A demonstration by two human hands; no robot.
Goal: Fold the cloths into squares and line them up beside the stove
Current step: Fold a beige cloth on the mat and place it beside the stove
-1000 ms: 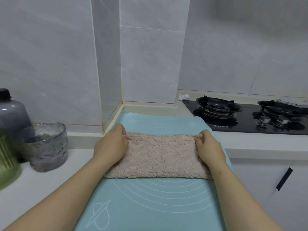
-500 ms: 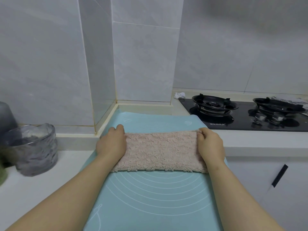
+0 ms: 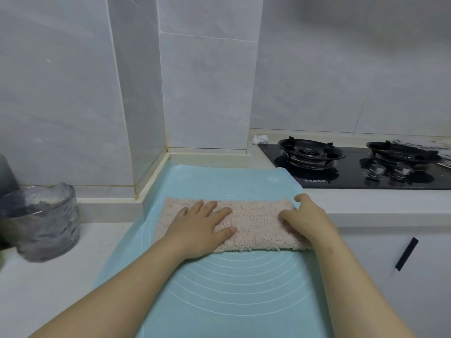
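Cloth: the pink fluffy cloth point(image 3: 256, 223) lies as a long strip across the blue mat point(image 3: 231, 289), near the stove point(image 3: 353, 172) but not yet beside it.
Left hand: your left hand point(image 3: 197, 223) lies flat on the strip's left half, fingers straight and spread, pressing it down.
Right hand: your right hand point(image 3: 307, 218) pinches the right end, thumb on top and fingers curled at the edge.
Fold: the strip looks ready to be halved into a square. Use the flat hand as an anchor at the crease line, carry the right end over to the left end, and match corners before you press. The pile is thick, so smooth outward from the crease.
Mat: it has printed white rings and two small emblems at the far corners, too small to read.
Stove: a pale label sits on the front edge of the black glass. Its lettering is blurred and I cannot read it.
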